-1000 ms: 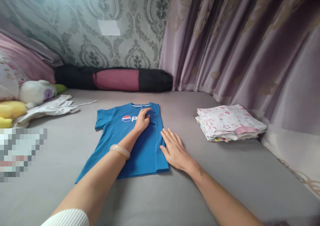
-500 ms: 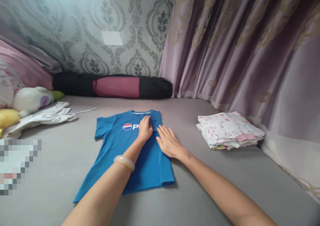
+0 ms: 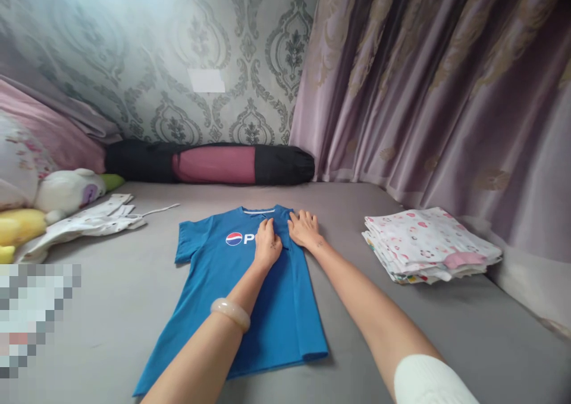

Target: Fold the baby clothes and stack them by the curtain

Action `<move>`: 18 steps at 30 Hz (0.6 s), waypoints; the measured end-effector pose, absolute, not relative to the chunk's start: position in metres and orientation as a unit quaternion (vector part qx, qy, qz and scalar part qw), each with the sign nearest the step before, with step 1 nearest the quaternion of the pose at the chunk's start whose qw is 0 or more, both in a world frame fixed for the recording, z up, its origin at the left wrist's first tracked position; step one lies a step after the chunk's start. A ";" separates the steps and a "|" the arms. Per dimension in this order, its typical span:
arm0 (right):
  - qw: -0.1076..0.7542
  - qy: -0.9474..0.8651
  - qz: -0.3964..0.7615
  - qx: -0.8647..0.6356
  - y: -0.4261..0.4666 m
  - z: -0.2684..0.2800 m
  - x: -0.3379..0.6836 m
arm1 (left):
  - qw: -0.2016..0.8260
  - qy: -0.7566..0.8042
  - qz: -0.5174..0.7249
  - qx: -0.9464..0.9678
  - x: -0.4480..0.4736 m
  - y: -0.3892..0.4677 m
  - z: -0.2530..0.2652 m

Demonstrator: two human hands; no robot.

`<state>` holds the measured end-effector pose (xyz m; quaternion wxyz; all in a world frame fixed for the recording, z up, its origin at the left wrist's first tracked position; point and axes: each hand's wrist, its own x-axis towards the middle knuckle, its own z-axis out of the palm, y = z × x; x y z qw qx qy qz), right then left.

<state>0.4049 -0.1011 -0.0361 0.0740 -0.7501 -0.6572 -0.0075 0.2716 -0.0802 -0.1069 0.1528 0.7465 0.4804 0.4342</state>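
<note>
A blue T-shirt [image 3: 232,309] with a round red, white and blue logo lies on the bed, its collar away from me. Its right side is folded inward, and the left sleeve stays spread out. My left hand [image 3: 267,244], with a pale bangle on its wrist, is closed on the folded cloth at the chest and covers part of the lettering. Beside it my right hand [image 3: 304,229] rests at the folded edge near the shoulder, fingers apart and slightly bent.
A stack of folded printed cloths [image 3: 423,240] sits at the right. To the left lie a crumpled white garment [image 3: 84,225] and plush toys [image 3: 66,193]. A black and maroon bolster [image 3: 214,164] runs along the wall; a purple curtain [image 3: 379,94] hangs at the right.
My right hand has slid up along the shirt's folded edge toward the shoulder, its fingers now more bent. My left hand stays on the chest. The view has shifted slightly.
</note>
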 end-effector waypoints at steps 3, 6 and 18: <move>0.073 -0.629 -0.009 -0.774 -0.087 -0.038 0.403 | 0.137 0.489 0.439 0.741 0.272 -0.080 -0.108; 0.083 -0.602 -0.014 -0.794 -0.081 -0.043 0.402 | 0.127 0.491 0.454 0.733 0.272 -0.079 -0.110; 0.077 -0.650 0.029 -0.756 -0.082 -0.022 0.401 | 0.147 0.486 0.475 0.719 0.273 -0.077 -0.105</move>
